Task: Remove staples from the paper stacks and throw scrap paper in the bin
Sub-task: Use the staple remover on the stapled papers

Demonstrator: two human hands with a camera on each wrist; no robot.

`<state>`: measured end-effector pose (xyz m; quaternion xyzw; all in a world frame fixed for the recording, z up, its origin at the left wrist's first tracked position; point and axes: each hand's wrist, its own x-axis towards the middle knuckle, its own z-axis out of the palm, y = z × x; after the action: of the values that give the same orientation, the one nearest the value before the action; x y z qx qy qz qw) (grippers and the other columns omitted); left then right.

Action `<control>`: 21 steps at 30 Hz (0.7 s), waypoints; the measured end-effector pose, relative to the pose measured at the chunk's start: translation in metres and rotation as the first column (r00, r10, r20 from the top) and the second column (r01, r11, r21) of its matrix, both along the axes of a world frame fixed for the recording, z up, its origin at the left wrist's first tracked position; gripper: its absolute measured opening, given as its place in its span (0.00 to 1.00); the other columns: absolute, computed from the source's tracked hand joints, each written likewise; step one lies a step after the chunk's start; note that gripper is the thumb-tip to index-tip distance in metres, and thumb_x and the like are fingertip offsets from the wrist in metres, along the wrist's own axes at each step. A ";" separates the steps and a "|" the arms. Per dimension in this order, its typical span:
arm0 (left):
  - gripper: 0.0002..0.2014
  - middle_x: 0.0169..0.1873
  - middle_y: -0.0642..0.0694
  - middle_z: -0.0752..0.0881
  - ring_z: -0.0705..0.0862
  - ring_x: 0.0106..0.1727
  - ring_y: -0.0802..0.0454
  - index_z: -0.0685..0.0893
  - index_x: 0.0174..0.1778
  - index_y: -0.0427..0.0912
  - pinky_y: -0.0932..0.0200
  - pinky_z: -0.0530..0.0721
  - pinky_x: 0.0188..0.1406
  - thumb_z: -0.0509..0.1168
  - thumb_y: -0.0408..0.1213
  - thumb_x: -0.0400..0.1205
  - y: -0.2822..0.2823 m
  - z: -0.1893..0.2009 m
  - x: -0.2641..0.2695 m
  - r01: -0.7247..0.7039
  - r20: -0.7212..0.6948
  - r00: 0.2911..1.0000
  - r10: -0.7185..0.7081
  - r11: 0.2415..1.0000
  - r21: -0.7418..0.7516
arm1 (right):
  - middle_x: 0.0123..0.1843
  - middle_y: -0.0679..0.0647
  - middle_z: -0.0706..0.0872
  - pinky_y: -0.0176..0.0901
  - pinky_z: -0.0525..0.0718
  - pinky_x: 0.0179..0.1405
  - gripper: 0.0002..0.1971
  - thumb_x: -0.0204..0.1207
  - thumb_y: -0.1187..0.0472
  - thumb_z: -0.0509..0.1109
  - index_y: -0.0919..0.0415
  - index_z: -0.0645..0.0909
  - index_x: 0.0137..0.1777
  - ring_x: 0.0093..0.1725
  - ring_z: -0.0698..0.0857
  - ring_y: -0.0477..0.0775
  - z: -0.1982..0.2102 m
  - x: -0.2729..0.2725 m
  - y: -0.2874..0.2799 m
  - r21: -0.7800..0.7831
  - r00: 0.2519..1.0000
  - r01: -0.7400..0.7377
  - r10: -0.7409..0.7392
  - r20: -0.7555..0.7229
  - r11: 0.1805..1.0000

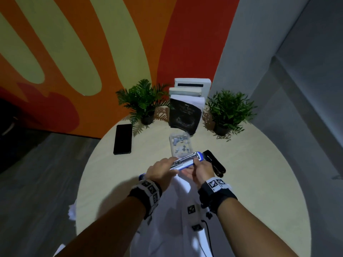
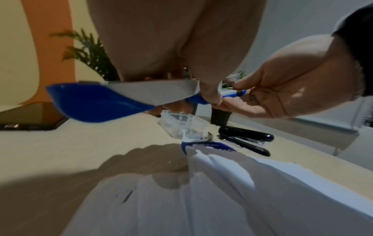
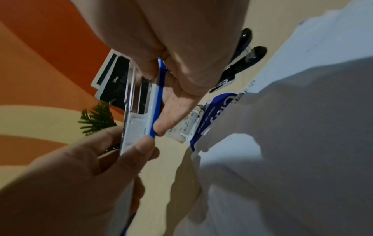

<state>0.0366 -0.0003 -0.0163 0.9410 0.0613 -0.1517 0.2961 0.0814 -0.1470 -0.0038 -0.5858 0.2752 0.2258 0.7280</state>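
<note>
A black phone (image 1: 122, 138) lay at the left of the round table (image 1: 259, 164), with a potted plant (image 1: 143, 101) behind it. The left hand (image 1: 160, 170) gripped the near end of a blue-and-white stapler (image 1: 187, 161), held above the table; the right hand (image 1: 202, 172) curled its fingers round the far end. Below them lay the white paper stack (image 1: 178, 210), partly covering a blue sheet printed "Clean as you go" (image 3: 214, 115). Beyond stood a clear plastic box (image 1: 179, 145), then propped books (image 1: 185, 112). A black stapler (image 1: 215, 163) lay just right of the hands, and a second plant (image 1: 229, 110) stood farther right.
</note>
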 end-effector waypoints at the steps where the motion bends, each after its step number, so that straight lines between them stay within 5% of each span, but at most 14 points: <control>1: 0.19 0.50 0.49 0.87 0.88 0.52 0.41 0.77 0.62 0.64 0.43 0.88 0.51 0.57 0.66 0.79 0.005 -0.003 0.002 -0.003 0.019 1.000 0.003 1.000 -0.018 | 0.41 0.73 0.88 0.56 0.91 0.35 0.16 0.87 0.60 0.59 0.73 0.80 0.49 0.35 0.89 0.70 -0.002 0.005 0.003 -0.026 0.999 -0.031 0.031 -0.008 0.999; 3: 0.16 0.44 0.50 0.87 0.88 0.49 0.41 0.79 0.54 0.61 0.47 0.88 0.48 0.57 0.65 0.79 0.016 -0.011 0.008 -0.018 0.055 0.998 0.018 1.000 0.010 | 0.38 0.73 0.87 0.61 0.88 0.41 0.18 0.83 0.56 0.63 0.74 0.81 0.45 0.33 0.86 0.70 -0.009 0.021 0.003 -0.217 0.990 -0.137 0.142 0.009 0.967; 4: 0.15 0.46 0.50 0.88 0.88 0.52 0.43 0.81 0.55 0.61 0.48 0.87 0.50 0.59 0.61 0.78 0.022 -0.011 0.012 -0.029 0.067 0.997 0.026 0.999 0.046 | 0.39 0.73 0.88 0.61 0.88 0.44 0.19 0.80 0.54 0.64 0.72 0.83 0.43 0.36 0.86 0.69 -0.012 0.031 0.000 -0.449 0.964 -0.227 0.266 0.023 0.864; 6: 0.16 0.53 0.52 0.88 0.88 0.57 0.46 0.82 0.63 0.63 0.49 0.86 0.55 0.61 0.57 0.81 0.033 -0.014 0.020 0.007 0.035 0.999 -0.011 0.992 0.127 | 0.43 0.69 0.88 0.51 0.85 0.45 0.17 0.78 0.54 0.63 0.66 0.86 0.43 0.44 0.86 0.69 -0.015 0.051 -0.002 -0.846 0.853 -0.296 0.522 -0.023 0.445; 7: 0.16 0.57 0.53 0.88 0.87 0.59 0.46 0.81 0.66 0.62 0.49 0.85 0.57 0.61 0.56 0.83 0.038 -0.016 0.025 0.053 0.005 0.999 -0.054 0.984 0.172 | 0.44 0.67 0.88 0.48 0.82 0.42 0.15 0.78 0.55 0.62 0.64 0.87 0.44 0.46 0.86 0.69 -0.015 0.061 -0.001 -0.914 0.802 -0.268 0.596 -0.036 0.306; 10: 0.17 0.63 0.52 0.87 0.86 0.63 0.45 0.80 0.71 0.61 0.49 0.82 0.62 0.61 0.51 0.86 0.047 -0.019 0.032 0.164 -0.056 0.986 -0.155 0.958 0.234 | 0.49 0.63 0.87 0.48 0.81 0.43 0.11 0.79 0.59 0.62 0.57 0.86 0.52 0.50 0.86 0.66 -0.017 0.092 0.014 -0.979 0.644 -0.188 0.762 -0.058 0.084; 15: 0.15 0.64 0.53 0.87 0.84 0.65 0.46 0.82 0.69 0.60 0.51 0.79 0.64 0.63 0.47 0.86 0.050 -0.020 0.037 0.223 -0.095 0.974 -0.207 0.951 0.216 | 0.64 0.56 0.82 0.56 0.80 0.57 0.18 0.78 0.59 0.65 0.48 0.80 0.67 0.69 0.72 0.63 -0.035 0.140 0.044 -0.939 0.266 -0.164 0.903 -0.338 -0.303; 21: 0.16 0.63 0.54 0.87 0.84 0.65 0.46 0.82 0.68 0.61 0.51 0.77 0.63 0.63 0.47 0.85 0.050 -0.021 0.038 0.202 -0.124 0.975 -0.184 0.967 0.156 | 0.66 0.55 0.82 0.60 0.75 0.61 0.16 0.77 0.58 0.66 0.46 0.81 0.64 0.70 0.71 0.62 -0.053 0.151 0.063 -0.853 0.160 -0.073 0.838 -0.521 -0.516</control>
<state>0.0749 0.0499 -0.0370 0.9544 -0.0022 -0.2249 0.1962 0.2325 -0.0840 -0.0570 -0.9308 -0.2964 0.1581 -0.1443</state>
